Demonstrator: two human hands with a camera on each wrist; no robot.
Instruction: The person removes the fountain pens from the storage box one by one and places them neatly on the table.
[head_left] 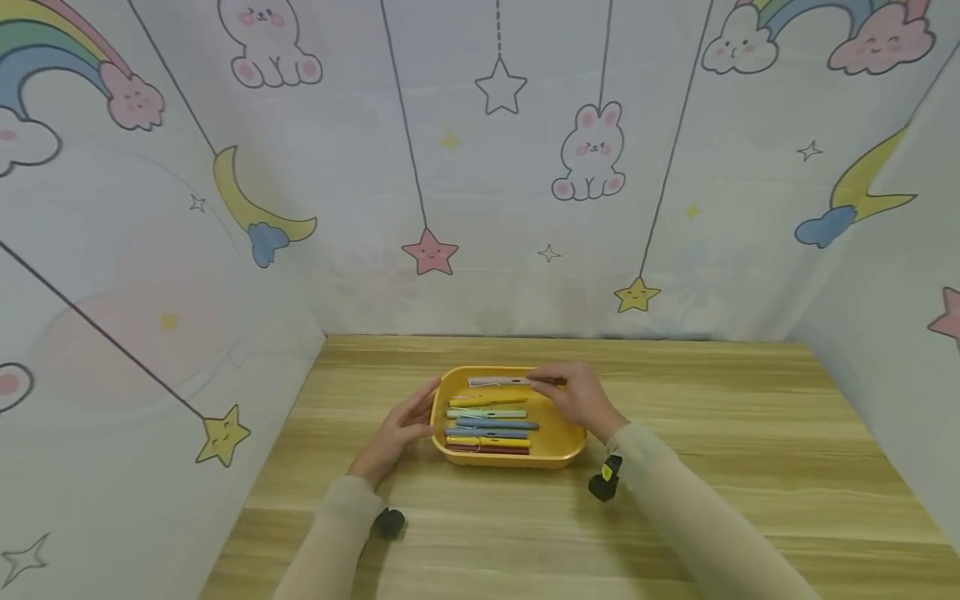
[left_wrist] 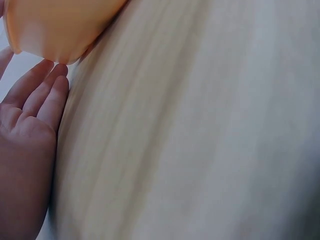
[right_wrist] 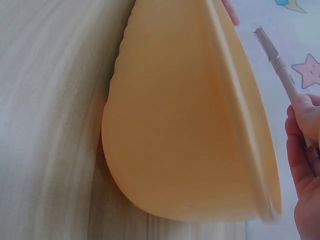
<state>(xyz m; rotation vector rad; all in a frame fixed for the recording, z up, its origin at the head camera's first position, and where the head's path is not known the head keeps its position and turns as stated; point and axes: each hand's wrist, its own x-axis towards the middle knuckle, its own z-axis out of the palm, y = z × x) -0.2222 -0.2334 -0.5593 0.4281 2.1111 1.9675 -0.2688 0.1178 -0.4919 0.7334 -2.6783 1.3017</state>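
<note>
My right hand [head_left: 581,400] pinches a pale pink pen [head_left: 498,382] by one end over the back of a yellow plastic basket [head_left: 558,457]. In the right wrist view the pen [right_wrist: 286,80] rises above the basket's rim, its clip end pointing away from the fingers. My left hand [head_left: 395,435] touches the basket's left side with its fingers extended, as the left wrist view shows at the basket wall [left_wrist: 60,30]. Inside the basket lie several pens side by side: yellow [head_left: 487,401], mint green [head_left: 487,413], two blue [head_left: 498,423], another yellow [head_left: 491,442] and dark red [head_left: 491,451].
The basket stands on a wood-grain table [head_left: 712,433]. Behind and at both sides hang white cloth walls [head_left: 510,300] printed with stars, rabbits and moons. Dark wrist devices [head_left: 604,479] sit on both sleeves.
</note>
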